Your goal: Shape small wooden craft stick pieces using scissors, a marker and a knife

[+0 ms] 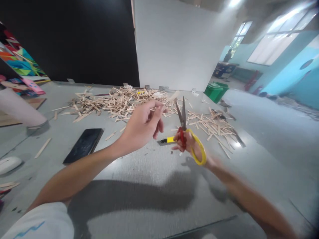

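Near the middle of the view my left hand [144, 124] is raised over the table, with thumb and forefinger pinched on a pale wooden stick [173, 96] that points up and right. My right hand [188, 142] holds scissors [183, 118] with one red and one yellow handle loop. Their blades point upward and stand slightly apart, to the right of the stick, not touching it. Beneath and between the hands lies a yellow and black cutter [170, 139]. Behind my left hand spreads a large pile of wooden sticks [117, 103].
A smaller heap of sticks [216, 126] lies at the right. On the left are a black phone [84, 145], a loose stick [43, 148], a white mouse [10, 164] and a pale cylinder [21, 108]. A green bin [215, 92] stands beyond the table's far right edge.
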Motion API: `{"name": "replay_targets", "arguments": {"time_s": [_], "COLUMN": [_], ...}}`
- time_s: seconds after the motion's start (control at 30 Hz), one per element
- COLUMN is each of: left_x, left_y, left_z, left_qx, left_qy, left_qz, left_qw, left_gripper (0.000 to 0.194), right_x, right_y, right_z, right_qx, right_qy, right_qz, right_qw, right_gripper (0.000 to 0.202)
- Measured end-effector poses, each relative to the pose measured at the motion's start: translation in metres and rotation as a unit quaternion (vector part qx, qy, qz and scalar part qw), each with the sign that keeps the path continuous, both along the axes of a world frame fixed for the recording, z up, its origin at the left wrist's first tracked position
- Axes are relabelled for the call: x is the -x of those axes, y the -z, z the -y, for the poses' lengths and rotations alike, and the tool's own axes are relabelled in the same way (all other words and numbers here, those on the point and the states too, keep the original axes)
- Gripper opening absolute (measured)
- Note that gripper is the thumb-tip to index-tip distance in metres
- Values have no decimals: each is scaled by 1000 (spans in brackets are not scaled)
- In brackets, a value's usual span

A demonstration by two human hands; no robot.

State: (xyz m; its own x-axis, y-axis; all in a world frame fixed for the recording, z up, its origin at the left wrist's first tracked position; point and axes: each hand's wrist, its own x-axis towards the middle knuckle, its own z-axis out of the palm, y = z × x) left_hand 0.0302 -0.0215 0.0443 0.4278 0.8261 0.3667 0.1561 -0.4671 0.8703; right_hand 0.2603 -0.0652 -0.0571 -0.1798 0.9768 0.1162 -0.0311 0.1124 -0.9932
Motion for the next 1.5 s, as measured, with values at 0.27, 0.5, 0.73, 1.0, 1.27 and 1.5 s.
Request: {"name": "replay_targets", "arguments": {"time_s": [0.27, 0.5, 0.73, 1.0, 1.27, 1.5], "left_x": [-2, -5, -4, -5, -4, -5], "left_y": [6, 9, 9, 12, 13, 11], "left_z": [3, 16, 19, 20, 20, 19], "left_qx": [43, 73, 70, 37, 46, 38], "left_qy": [109, 142, 127, 125, 139, 145], "left_qz": [-117, -158, -164, -178, -174, -184], "left_qw": [986, 974, 976, 975, 974, 971], "left_gripper": [37, 39, 35, 32, 34, 38], "right_x": [2, 7, 8, 9, 10, 9], "right_y": [25, 33, 35, 34, 32, 31], "right_z": [49, 64, 66, 67, 61, 61], "right_qx": [-43, -32, -42, -14, -53, -40], "right_qy": [-58, -66, -86, -89, -73, -42], "right_qz": [35, 38, 38, 5, 20, 59], "right_qw": [997, 997, 995, 996, 996, 997], "right_gripper": [70, 73, 67, 65, 66, 63]}}
